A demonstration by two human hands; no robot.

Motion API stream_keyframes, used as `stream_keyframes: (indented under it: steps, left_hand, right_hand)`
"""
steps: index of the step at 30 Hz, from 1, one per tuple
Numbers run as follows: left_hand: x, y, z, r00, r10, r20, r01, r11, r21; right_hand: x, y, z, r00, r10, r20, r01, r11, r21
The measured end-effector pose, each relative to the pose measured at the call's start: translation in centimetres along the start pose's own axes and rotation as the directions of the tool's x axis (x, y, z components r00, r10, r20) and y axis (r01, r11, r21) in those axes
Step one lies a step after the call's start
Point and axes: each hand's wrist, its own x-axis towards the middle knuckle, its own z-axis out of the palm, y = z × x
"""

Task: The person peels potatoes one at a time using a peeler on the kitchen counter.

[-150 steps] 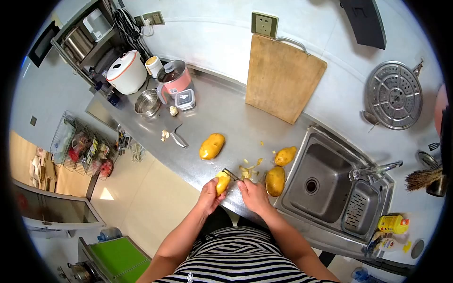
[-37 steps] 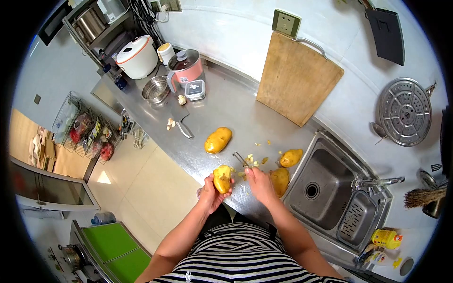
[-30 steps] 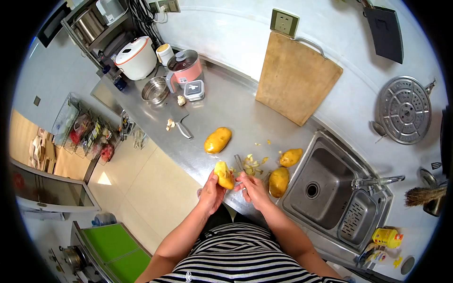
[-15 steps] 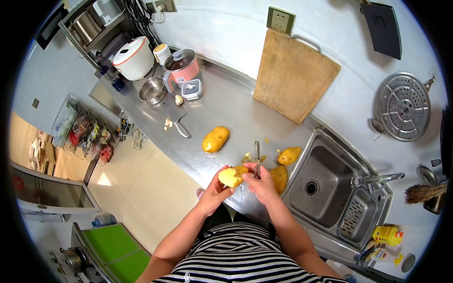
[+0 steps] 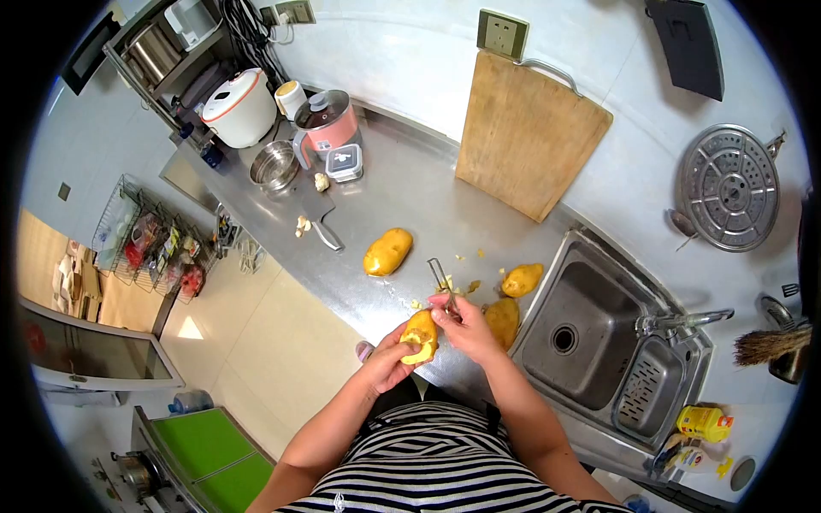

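Observation:
My left hand (image 5: 388, 365) is closed around a partly peeled potato (image 5: 420, 331), with pale flesh bared at its near end and skin on the rest. In my right hand (image 5: 468, 328) is a metal peeler (image 5: 439, 274); its looped end points up and away from me, and the other end is by the potato. Scraps of peel (image 5: 473, 286) lie on the counter just beyond. Two unpeeled potatoes, a larger one (image 5: 502, 320) and a smaller one (image 5: 522, 280), rest right of my right hand. Another whole potato (image 5: 388, 251) lies farther left.
A steel sink (image 5: 575, 329) is on the right. Against the wall leans a wooden cutting board (image 5: 532, 137). On the counter's left are a knife (image 5: 326, 234), garlic (image 5: 321, 182), a steel bowl (image 5: 274, 166), a lidded container (image 5: 345, 163), a pink pot (image 5: 329, 128) and a rice cooker (image 5: 242, 109).
The potato has turned from lying sideways to standing more lengthwise in my left hand. The peeler has tilted to the left as my right hand shifted slightly. More peel scraps show on the counter.

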Motion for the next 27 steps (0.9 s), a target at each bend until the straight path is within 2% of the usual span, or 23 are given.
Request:
stream_keyframes:
  steps: [1,2,4,5,7,11,13,15,17,19,23,25,26,27]
  left_hand:
    - [-0.1,0.0,0.0,1.0,-0.011,0.001,0.011,1.0,-0.012]
    - [-0.2,0.1,0.2,1.0,-0.012,-0.001,0.012,1.0,-0.013]
    - [-0.6,0.6,1.1,0.998,0.056,-0.006,-0.056,0.997,0.051]
    - [-0.5,0.7,1.0,0.998,0.057,-0.008,-0.056,0.997,0.048]
    - [-0.5,0.9,0.8,0.997,0.07,-0.032,-0.065,0.989,0.133]
    - [-0.1,1.3,1.2,0.99,0.126,-0.066,-0.099,0.945,0.311]
    - [0.1,1.2,0.9,0.988,0.134,-0.076,-0.101,0.935,0.339]
    - [0.2,1.2,0.6,0.986,0.141,-0.084,-0.1,0.924,0.369]
    - [0.0,1.2,0.3,0.991,0.085,-0.107,-0.037,0.921,0.388]
    - [0.1,1.3,0.4,0.989,0.065,-0.132,-0.014,0.934,0.357]
    - [0.8,2.0,-0.6,0.983,0.033,-0.181,0.018,0.962,0.272]
    - [0.9,2.6,-0.4,0.978,0.03,-0.206,0.024,0.967,0.255]
    - [0.9,2.7,-0.6,0.977,0.035,-0.209,0.021,0.966,0.257]
    - [1.0,2.8,-0.6,0.977,0.038,-0.212,0.019,0.966,0.259]
  right_hand:
    - [0.2,0.3,0.3,0.976,-0.198,-0.085,0.186,0.974,-0.13]
    - [-0.2,0.4,-0.1,0.977,-0.196,-0.085,0.184,0.974,-0.129]
    - [-1.7,-3.1,-0.3,0.993,-0.006,-0.119,-0.047,0.9,-0.434]
    - [-2.3,-3.7,-0.4,0.993,-0.003,-0.117,-0.049,0.899,-0.435]
    - [-3.4,-4.5,-0.3,0.992,-0.123,0.022,0.098,0.66,-0.745]
    - [-4.9,-5.1,-0.1,0.984,-0.128,0.127,0.178,0.585,-0.791]
    - [-5.2,-5.0,0.1,0.973,-0.129,0.19,0.23,0.489,-0.842]
    - [-4.9,-4.7,0.1,0.972,-0.137,0.189,0.231,0.464,-0.855]
    - [-4.0,-4.1,-0.1,0.971,-0.146,0.189,0.235,0.437,-0.868]
    - [-2.8,-3.2,-0.6,0.98,-0.13,0.153,0.192,0.384,-0.903]
    - [-2.0,-2.2,0.8,0.99,-0.123,0.071,0.115,0.401,-0.909]
    - [-1.8,-2.6,1.4,0.997,-0.074,-0.008,0.019,0.361,-0.932]
    - [-1.5,-2.0,1.3,0.997,-0.074,-0.008,0.019,0.361,-0.932]
    - [-0.9,-1.4,1.1,0.992,-0.047,-0.115,-0.09,0.361,-0.928]
